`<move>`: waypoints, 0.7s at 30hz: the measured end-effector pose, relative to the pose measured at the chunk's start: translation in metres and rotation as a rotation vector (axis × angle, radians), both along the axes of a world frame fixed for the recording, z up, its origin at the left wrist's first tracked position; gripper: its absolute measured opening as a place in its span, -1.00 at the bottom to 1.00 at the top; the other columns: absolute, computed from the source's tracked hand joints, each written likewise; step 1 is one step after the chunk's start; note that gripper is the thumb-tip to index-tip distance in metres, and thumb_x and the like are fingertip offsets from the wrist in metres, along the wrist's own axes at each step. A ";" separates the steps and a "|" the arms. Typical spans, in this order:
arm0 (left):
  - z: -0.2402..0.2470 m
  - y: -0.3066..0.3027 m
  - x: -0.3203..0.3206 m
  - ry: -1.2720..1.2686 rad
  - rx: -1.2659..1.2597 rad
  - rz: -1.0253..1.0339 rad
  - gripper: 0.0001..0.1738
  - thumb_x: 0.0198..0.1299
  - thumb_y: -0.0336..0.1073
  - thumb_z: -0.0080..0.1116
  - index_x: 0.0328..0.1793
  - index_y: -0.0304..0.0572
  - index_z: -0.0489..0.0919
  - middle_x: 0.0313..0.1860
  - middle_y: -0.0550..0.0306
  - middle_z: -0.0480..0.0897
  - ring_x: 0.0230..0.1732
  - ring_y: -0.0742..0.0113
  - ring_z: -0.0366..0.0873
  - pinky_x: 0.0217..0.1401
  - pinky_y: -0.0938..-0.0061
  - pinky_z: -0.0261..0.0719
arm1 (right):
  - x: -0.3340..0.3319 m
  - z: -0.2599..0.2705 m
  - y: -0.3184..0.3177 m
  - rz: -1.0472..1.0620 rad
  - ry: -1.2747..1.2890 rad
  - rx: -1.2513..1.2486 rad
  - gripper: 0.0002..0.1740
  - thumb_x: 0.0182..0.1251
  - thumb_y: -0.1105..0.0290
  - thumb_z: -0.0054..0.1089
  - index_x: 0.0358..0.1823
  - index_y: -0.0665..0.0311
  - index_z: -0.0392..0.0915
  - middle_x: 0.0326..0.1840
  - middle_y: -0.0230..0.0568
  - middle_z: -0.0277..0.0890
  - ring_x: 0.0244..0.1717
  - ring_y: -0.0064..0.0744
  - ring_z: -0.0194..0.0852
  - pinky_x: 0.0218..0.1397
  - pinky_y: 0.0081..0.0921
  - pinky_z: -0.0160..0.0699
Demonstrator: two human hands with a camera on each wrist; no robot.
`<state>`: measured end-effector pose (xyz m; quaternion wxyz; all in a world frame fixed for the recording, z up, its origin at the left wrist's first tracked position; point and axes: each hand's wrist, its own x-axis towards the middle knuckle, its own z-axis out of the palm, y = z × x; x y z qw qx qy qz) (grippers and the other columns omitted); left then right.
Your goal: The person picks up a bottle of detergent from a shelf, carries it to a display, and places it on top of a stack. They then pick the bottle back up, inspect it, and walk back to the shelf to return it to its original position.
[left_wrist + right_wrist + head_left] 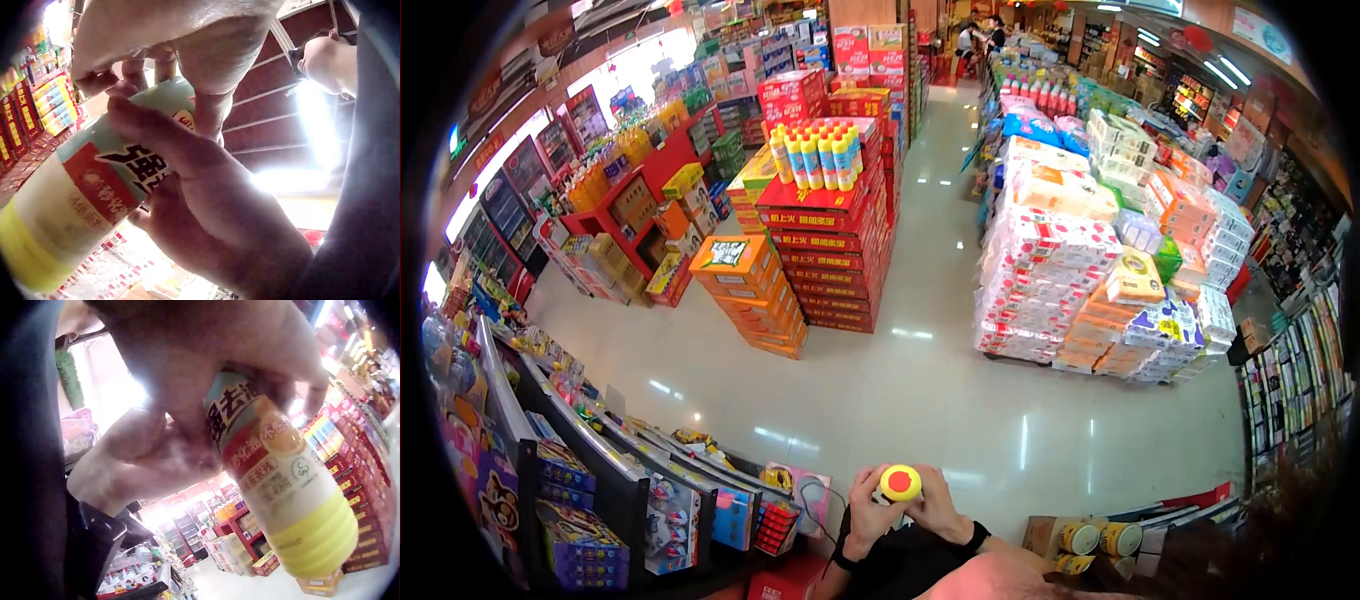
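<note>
In the head view a bottle is seen end-on, showing a yellow top with a red centre [901, 483]. My left hand [868, 514] grips its left side, and my right hand [938, 506] holds it from the right. The left wrist view shows the same bottle [94, 194] tilted, with a pale blue, red and white label and a yellow end; fingers and a thumb wrap its blue part. From the right wrist, its ridged yellow end [319, 537] points down and away from the hands. The fingers hide part of the label.
Similar bottles [815, 158] stand on stacked red cartons [825, 240], with orange cartons [745, 285] in front. Bagged paper packs [1050, 270] are piled at the right. Shelves of small goods [670, 510] line the lower left. Pale tiled floor [930, 370] runs between the stacks.
</note>
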<state>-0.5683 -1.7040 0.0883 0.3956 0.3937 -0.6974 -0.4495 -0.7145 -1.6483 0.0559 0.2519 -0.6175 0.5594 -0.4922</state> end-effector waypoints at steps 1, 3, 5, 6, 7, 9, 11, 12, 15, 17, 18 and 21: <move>-0.003 -0.009 0.001 -0.007 0.030 -0.010 -0.45 -0.21 -0.44 0.61 0.00 -0.29 0.68 -0.14 0.08 0.69 -0.01 0.19 0.58 0.09 0.34 0.55 | -0.001 -0.006 -0.010 -0.001 0.008 0.010 -0.44 0.02 0.48 0.35 0.15 0.25 0.51 0.04 -0.12 0.58 0.10 0.00 0.52 0.33 -0.12 0.31; -0.010 -0.029 -0.002 0.019 0.006 0.028 -0.42 -0.18 -0.36 0.62 0.07 -0.24 0.68 -0.11 0.05 0.68 -0.03 0.16 0.61 0.05 0.32 0.58 | 0.000 -0.005 -0.032 -0.021 -0.009 -0.004 -0.50 0.02 0.44 0.42 0.07 0.23 0.55 -0.02 -0.17 0.60 0.03 -0.06 0.54 0.28 -0.17 0.32; -0.007 -0.047 -0.006 0.053 0.100 0.036 -0.40 -0.14 -0.30 0.63 0.11 -0.23 0.68 -0.09 0.04 0.67 -0.05 0.18 0.62 0.01 0.32 0.60 | -0.003 -0.001 -0.051 0.028 -0.005 0.025 -0.44 0.06 0.41 0.40 0.16 0.21 0.53 0.06 -0.18 0.59 0.12 -0.08 0.53 0.37 -0.12 0.27; -0.012 -0.060 -0.006 0.065 0.203 0.006 -0.39 -0.15 -0.27 0.66 0.10 -0.24 0.68 -0.08 0.04 0.67 -0.07 0.17 0.62 0.00 0.34 0.60 | -0.005 -0.009 -0.057 0.029 -0.027 0.065 -0.45 0.08 0.40 0.41 0.17 0.20 0.53 0.07 -0.18 0.59 0.13 -0.08 0.53 0.38 -0.12 0.26; -0.014 -0.074 -0.007 0.053 0.188 -0.022 -0.37 -0.16 -0.26 0.67 0.10 -0.25 0.68 -0.09 0.05 0.67 -0.06 0.18 0.62 0.02 0.33 0.60 | -0.005 -0.018 -0.068 0.026 -0.044 0.100 -0.46 0.09 0.40 0.41 0.17 0.19 0.53 0.08 -0.18 0.59 0.13 -0.09 0.53 0.38 -0.12 0.25; -0.012 -0.106 -0.013 0.045 0.141 -0.079 -0.34 -0.18 -0.23 0.70 0.10 -0.25 0.68 -0.11 0.06 0.66 -0.04 0.18 0.61 0.04 0.32 0.59 | -0.003 -0.010 -0.096 -0.030 -0.045 0.049 -0.48 0.09 0.39 0.44 0.12 0.20 0.54 0.03 -0.18 0.60 0.10 -0.07 0.54 0.32 -0.13 0.31; -0.005 -0.143 -0.013 0.042 0.074 -0.139 -0.31 -0.19 -0.20 0.72 0.12 -0.25 0.68 -0.13 0.08 0.65 -0.02 0.18 0.59 0.07 0.31 0.57 | -0.002 -0.009 -0.127 -0.041 -0.127 0.096 -0.53 0.06 0.42 0.44 0.06 0.24 0.55 -0.08 -0.15 0.61 0.00 -0.04 0.58 0.17 -0.18 0.42; -0.004 -0.162 -0.011 0.037 0.063 -0.143 -0.30 -0.19 -0.18 0.72 0.13 -0.25 0.68 -0.13 0.08 0.65 -0.01 0.18 0.59 0.08 0.30 0.57 | 0.000 -0.001 -0.148 -0.042 -0.168 0.113 -0.55 0.05 0.44 0.44 0.02 0.27 0.55 -0.13 -0.13 0.61 -0.05 -0.03 0.60 0.09 -0.20 0.48; -0.002 -0.211 0.001 -0.031 0.070 -0.162 -0.25 -0.21 -0.14 0.74 0.16 -0.25 0.68 -0.13 0.08 0.65 -0.02 0.16 0.59 0.10 0.31 0.57 | 0.009 0.027 -0.201 0.018 -0.283 0.140 -0.61 0.03 0.51 0.41 -0.06 0.32 0.56 -0.26 -0.06 0.61 -0.22 0.02 0.62 -0.15 -0.25 0.56; -0.003 -0.248 0.008 0.004 0.017 -0.159 -0.25 -0.21 -0.14 0.74 0.16 -0.25 0.68 -0.12 0.06 0.65 -0.04 0.14 0.59 0.07 0.30 0.58 | 0.018 0.038 -0.236 -0.011 -0.249 0.051 -0.64 0.03 0.54 0.37 -0.08 0.34 0.55 -0.27 -0.02 0.61 -0.26 0.05 0.62 -0.20 -0.26 0.56; -0.004 -0.262 0.014 0.017 -0.001 -0.153 -0.25 -0.21 -0.14 0.74 0.16 -0.25 0.68 -0.12 0.05 0.65 -0.05 0.13 0.59 0.05 0.29 0.59 | 0.024 0.041 -0.251 -0.023 -0.237 0.016 -0.66 0.04 0.56 0.35 -0.09 0.35 0.55 -0.27 0.00 0.61 -0.28 0.06 0.62 -0.22 -0.27 0.56; -0.002 -0.309 0.030 0.047 -0.006 -0.083 -0.29 -0.26 -0.16 0.76 0.07 -0.26 0.71 -0.16 0.10 0.66 -0.07 0.22 0.59 0.01 0.32 0.58 | 0.042 0.040 -0.303 -0.051 -0.220 -0.046 -0.68 0.06 0.56 0.32 -0.10 0.34 0.56 -0.24 0.02 0.63 -0.24 0.10 0.63 -0.19 -0.23 0.56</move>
